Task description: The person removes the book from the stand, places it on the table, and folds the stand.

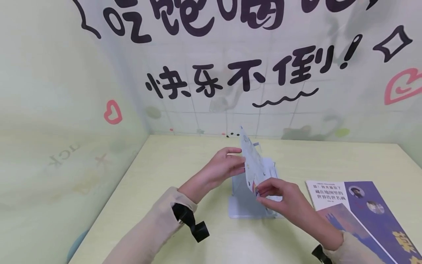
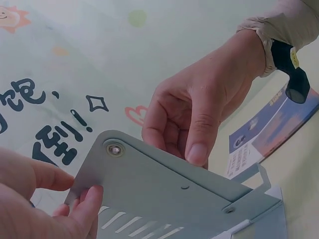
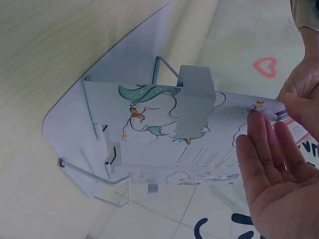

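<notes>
A pale blue-white metal book stand [image 1: 254, 165] is upright on the table, its panel seen nearly edge-on in the head view. The right wrist view shows a unicorn print on the panel [image 3: 149, 114], with slots and wire page clips. Slots and a round rivet mark its plain back [image 2: 144, 174] in the left wrist view. My left hand [image 1: 219, 167] pinches one edge of the panel near a rounded corner. With thumb and fingers, my right hand [image 1: 287, 200] pinches another edge. Beneath the panel, the flat base [image 1: 245, 209] rests on the tabletop.
Books [image 1: 362, 209] with purple and white covers lie overlapped on the right of the table [image 1: 158, 176]. A wall covering [image 1: 211, 121] with dark lettering and drawings rises behind the table's back edge. Dark straps with cameras [image 1: 191, 222] sit on the wrists.
</notes>
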Demonstrator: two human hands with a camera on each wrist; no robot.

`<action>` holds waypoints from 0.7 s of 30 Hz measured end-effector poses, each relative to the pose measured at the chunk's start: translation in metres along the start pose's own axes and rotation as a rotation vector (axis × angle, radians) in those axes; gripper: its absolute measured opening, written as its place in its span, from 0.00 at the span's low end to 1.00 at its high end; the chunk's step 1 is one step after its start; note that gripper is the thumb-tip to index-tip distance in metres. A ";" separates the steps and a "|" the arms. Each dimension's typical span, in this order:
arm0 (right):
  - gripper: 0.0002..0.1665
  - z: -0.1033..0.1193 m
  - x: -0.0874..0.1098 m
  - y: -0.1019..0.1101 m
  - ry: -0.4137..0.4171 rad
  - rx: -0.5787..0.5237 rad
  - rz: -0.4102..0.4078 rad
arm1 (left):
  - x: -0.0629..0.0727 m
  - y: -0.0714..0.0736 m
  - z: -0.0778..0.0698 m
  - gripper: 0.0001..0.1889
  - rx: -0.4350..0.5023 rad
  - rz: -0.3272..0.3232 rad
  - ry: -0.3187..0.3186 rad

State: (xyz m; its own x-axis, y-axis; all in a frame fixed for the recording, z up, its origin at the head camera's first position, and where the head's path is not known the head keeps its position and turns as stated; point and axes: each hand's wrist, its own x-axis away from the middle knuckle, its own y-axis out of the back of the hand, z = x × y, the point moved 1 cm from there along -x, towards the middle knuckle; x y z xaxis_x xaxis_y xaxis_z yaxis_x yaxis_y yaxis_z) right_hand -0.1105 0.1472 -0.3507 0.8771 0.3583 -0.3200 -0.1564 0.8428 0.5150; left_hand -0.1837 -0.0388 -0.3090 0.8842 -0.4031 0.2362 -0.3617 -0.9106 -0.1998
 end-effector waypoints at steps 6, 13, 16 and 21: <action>0.12 -0.001 0.004 0.011 0.016 -0.013 -0.071 | -0.011 -0.024 -0.005 0.23 0.056 -0.019 -0.007; 0.12 -0.004 0.012 0.022 -0.059 0.035 -0.174 | -0.021 -0.049 -0.005 0.22 0.061 0.004 -0.045; 0.12 -0.005 0.016 0.026 -0.064 0.040 -0.210 | -0.026 -0.056 -0.004 0.22 0.056 0.038 -0.057; 0.12 -0.007 0.021 0.029 -0.064 0.036 -0.259 | -0.029 -0.062 -0.005 0.21 0.025 0.100 -0.065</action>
State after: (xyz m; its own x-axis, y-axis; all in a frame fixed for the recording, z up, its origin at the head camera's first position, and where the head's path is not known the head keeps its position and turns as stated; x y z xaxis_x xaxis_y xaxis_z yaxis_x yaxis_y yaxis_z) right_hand -0.0997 0.1825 -0.3483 0.9128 0.1056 -0.3945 0.0920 0.8880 0.4506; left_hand -0.1886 0.0294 -0.2990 0.8615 -0.4846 0.1515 -0.4427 -0.8631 -0.2432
